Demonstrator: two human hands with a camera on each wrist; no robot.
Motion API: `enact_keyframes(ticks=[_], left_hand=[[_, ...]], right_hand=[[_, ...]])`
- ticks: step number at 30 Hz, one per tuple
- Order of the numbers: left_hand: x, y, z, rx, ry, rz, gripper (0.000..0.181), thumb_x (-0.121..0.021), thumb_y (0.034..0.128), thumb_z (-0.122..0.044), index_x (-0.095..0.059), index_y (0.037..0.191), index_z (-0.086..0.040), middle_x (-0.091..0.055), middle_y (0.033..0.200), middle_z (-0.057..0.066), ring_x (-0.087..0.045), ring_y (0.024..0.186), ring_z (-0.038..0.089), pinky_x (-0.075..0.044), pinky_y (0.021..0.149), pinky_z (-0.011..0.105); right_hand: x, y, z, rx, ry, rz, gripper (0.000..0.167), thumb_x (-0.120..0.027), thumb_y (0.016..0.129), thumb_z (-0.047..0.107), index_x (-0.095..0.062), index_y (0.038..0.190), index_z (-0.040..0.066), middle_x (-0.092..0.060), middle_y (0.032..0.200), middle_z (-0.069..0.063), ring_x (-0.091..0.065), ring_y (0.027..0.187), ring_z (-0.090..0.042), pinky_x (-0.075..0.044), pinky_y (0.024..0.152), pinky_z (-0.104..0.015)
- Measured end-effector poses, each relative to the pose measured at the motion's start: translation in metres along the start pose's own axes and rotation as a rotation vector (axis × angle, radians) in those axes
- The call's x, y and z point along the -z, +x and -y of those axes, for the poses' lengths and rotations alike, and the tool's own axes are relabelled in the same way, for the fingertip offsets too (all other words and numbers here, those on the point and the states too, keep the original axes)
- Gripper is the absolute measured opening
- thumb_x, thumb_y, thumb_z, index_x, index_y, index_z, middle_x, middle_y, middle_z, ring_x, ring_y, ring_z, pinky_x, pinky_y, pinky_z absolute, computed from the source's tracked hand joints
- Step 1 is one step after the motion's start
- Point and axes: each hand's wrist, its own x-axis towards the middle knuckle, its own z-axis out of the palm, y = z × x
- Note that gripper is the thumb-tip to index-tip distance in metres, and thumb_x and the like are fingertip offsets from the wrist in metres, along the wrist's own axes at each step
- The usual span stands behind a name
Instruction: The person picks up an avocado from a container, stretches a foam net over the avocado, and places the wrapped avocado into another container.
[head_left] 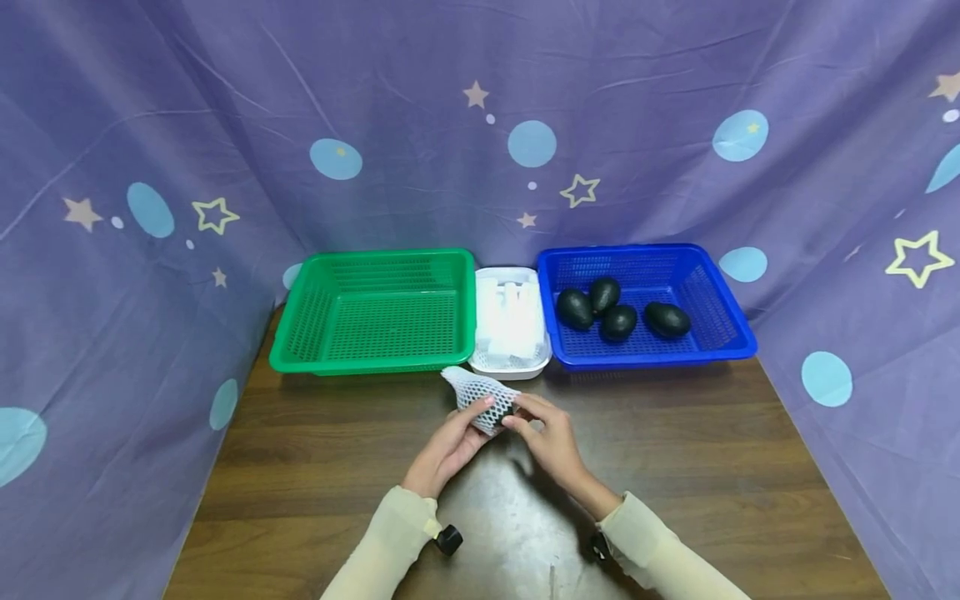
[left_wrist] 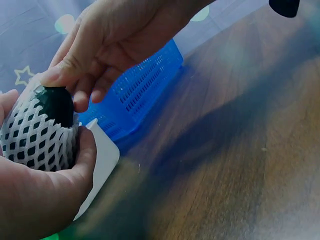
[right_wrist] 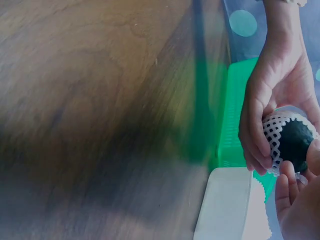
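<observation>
A dark green avocado point(left_wrist: 59, 106) sits partly inside a white foam net sleeve point(head_left: 474, 392), its bare end showing on the right-hand side. My left hand point(head_left: 448, 446) grips the sleeved avocado from the left and below, fingers curled round it. At the bare end, my right hand point(head_left: 551, 437) pinches the sleeve's edge between thumb and fingers, as the left wrist view shows. In the right wrist view the net's opening rings the avocado's exposed end. Both hands are above the table, in front of the white container point(head_left: 517, 373).
A green basket point(head_left: 375, 367) stands at the back left. Beside it, the white container holds white foam net sleeves point(head_left: 513, 317). The blue basket point(head_left: 723, 333) at the back right holds several avocados point(head_left: 618, 322). A patterned curtain point(head_left: 420, 100) surrounds the wooden table point(head_left: 315, 467).
</observation>
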Motion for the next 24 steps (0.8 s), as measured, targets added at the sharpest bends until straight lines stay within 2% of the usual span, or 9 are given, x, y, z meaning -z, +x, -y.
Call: enact_keyframes(ticks=[3, 6, 9, 12, 15, 19, 24], left_hand=[[0.000, 0.000, 0.000, 0.008, -0.008, -0.003, 0.052, -0.056, 0.1028, -0.012, -0.034, 0.146, 0.008, -0.063, 0.124, 0.010, -0.065, 0.112, 0.017, -0.056, 0.097, 0.031], [0.003, 0.000, 0.001, 0.044, -0.026, 0.005, 0.059, -0.051, 0.1057, -0.022, -0.026, 0.152, 0.005, -0.054, 0.135, 0.014, -0.062, 0.115, 0.017, -0.054, 0.101, 0.034], [0.007, 0.001, 0.002, 0.087, -0.035, 0.023, 0.064, -0.046, 0.1066, -0.029, -0.017, 0.156, 0.001, -0.043, 0.146, 0.017, -0.058, 0.119, 0.018, -0.048, 0.109, 0.038], [0.011, 0.001, 0.002, 0.093, 0.004, 0.032, 0.065, -0.044, 0.1071, -0.029, -0.014, 0.157, 0.000, -0.038, 0.150, 0.017, -0.057, 0.122, 0.017, -0.043, 0.115, 0.040], [0.013, 0.002, 0.001, 0.069, 0.092, 0.039, 0.063, -0.045, 0.1086, -0.029, -0.020, 0.155, 0.005, -0.048, 0.143, 0.014, -0.059, 0.119, 0.016, -0.045, 0.113, 0.038], [0.012, 0.002, 0.003, 0.025, 0.209, 0.033, 0.060, -0.048, 0.1092, -0.030, -0.033, 0.147, 0.015, -0.064, 0.123, 0.009, -0.064, 0.112, 0.013, -0.053, 0.103, 0.033], [0.004, 0.002, 0.009, -0.015, 0.257, 0.038, 0.062, -0.052, 0.1077, -0.031, -0.038, 0.143, 0.018, -0.066, 0.125, 0.012, -0.066, 0.112, 0.013, -0.054, 0.102, 0.032]], right_hand=[[0.005, 0.001, 0.014, 0.011, -0.002, -0.013, 0.029, -0.082, 0.074, -0.010, -0.074, 0.102, -0.012, -0.074, 0.093, -0.023, -0.069, 0.074, -0.028, -0.060, 0.069, -0.044], [0.010, 0.000, 0.022, 0.022, -0.005, -0.018, 0.027, -0.083, 0.073, -0.010, -0.074, 0.099, -0.012, -0.074, 0.093, -0.024, -0.069, 0.074, -0.033, -0.060, 0.068, -0.046], [0.011, -0.002, 0.018, 0.035, -0.014, -0.037, 0.024, -0.083, 0.073, -0.010, -0.075, 0.096, -0.011, -0.075, 0.092, -0.024, -0.069, 0.073, -0.034, -0.060, 0.067, -0.043], [0.009, -0.004, 0.002, 0.061, -0.023, -0.047, 0.024, -0.085, 0.071, -0.010, -0.075, 0.094, -0.009, -0.075, 0.089, -0.022, -0.069, 0.072, -0.033, -0.060, 0.066, -0.040], [0.007, -0.007, -0.014, 0.092, -0.025, -0.034, 0.030, -0.088, 0.066, -0.009, -0.075, 0.093, -0.007, -0.074, 0.086, -0.020, -0.068, 0.070, -0.033, -0.060, 0.065, -0.040], [0.009, -0.008, -0.020, 0.107, -0.035, -0.024, 0.034, -0.092, 0.061, -0.004, -0.074, 0.090, -0.003, -0.072, 0.082, -0.015, -0.068, 0.066, -0.029, -0.060, 0.062, -0.036], [0.010, -0.009, -0.019, 0.078, -0.085, -0.046, 0.035, -0.095, 0.060, 0.007, -0.072, 0.087, 0.003, -0.069, 0.077, -0.006, -0.066, 0.066, -0.021, -0.059, 0.061, -0.032]])
